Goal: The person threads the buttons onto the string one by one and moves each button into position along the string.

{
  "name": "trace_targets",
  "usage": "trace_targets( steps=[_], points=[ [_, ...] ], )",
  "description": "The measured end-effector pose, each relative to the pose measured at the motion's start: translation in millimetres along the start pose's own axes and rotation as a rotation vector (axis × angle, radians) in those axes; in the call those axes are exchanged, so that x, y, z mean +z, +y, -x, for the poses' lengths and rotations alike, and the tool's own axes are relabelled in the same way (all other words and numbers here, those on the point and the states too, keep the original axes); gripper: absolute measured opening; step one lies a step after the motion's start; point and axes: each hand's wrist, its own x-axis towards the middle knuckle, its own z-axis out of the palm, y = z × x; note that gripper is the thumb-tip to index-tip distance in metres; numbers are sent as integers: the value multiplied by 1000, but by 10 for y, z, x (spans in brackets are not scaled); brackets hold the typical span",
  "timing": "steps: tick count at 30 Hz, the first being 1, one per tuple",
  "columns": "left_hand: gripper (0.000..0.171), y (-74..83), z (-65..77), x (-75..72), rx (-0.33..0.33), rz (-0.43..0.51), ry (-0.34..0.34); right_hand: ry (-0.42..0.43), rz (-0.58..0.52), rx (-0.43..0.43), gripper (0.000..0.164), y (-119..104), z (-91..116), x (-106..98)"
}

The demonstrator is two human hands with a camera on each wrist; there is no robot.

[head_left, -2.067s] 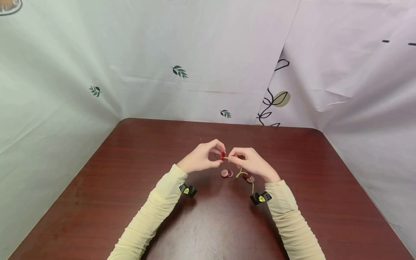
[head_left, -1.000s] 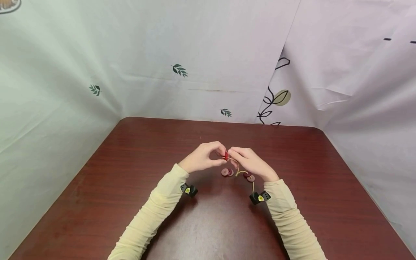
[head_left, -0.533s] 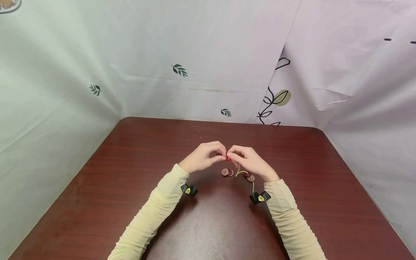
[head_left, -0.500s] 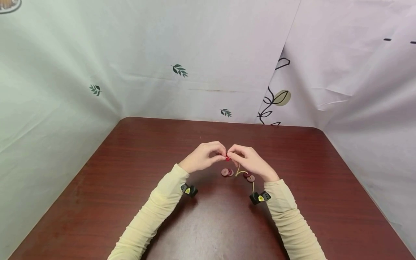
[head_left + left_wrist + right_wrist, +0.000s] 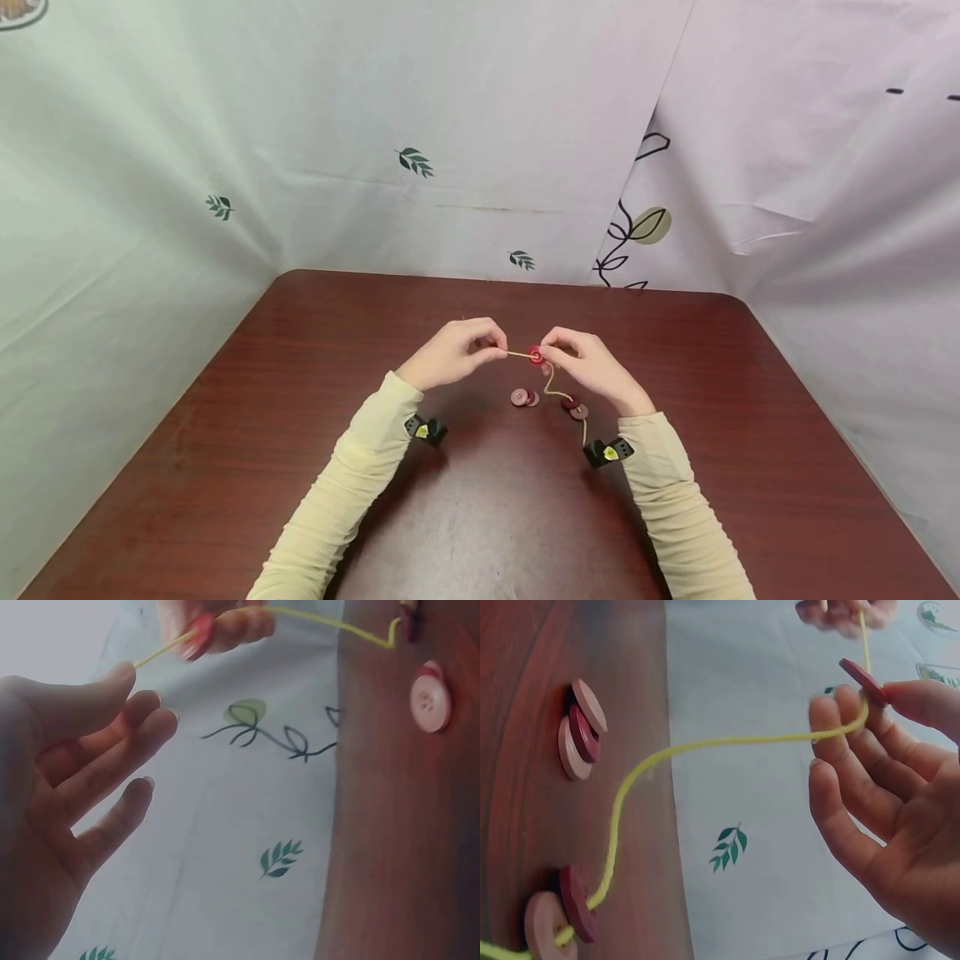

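A yellow string [image 5: 727,740] passes through a red button [image 5: 536,355]. My left hand [image 5: 456,352] pinches the end of the string between thumb and forefinger, left of that button. With thumb and fingertips, my right hand [image 5: 592,363] holds the red button by its edge. From the button the string drops to the table, where a dark red button [image 5: 578,904] and a pink button [image 5: 546,927] are threaded on it. In the left wrist view, the left hand's other fingers [image 5: 112,832] are loosely spread.
A small overlapping pile of loose buttons [image 5: 520,397], pink and dark red, lies on the brown table [image 5: 375,333] below the hands. Pale curtains [image 5: 480,167] with leaf prints stand behind and beside the table. Both wrists wear a black camera band [image 5: 426,430].
The string's end, earlier right of the red button, now comes out on its left, gripped by the left hand. The hands have moved apart, and the right hand has taken the button.
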Motion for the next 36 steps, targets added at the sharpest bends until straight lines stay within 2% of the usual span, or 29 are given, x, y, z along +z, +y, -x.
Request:
trace_targets(
  steps=[6,14,22,31,36],
  points=[
    [8,-9,31,-126,-30,3,25,-17,23,20,13,39,22,-78],
    [8,-15,47,-208,-45,-11,79,-71,66,14,12,136,34,-166],
    [9,-5,41,-240,-42,-7,99,-157,98,18,12,191,52,-258],
    [10,0,55,-252,-41,-2,112,-243,128,80,13,289,83,-314],
    [9,5,66,-274,-51,6,120,-308,154,72,13,355,83,-306]
  ],
)
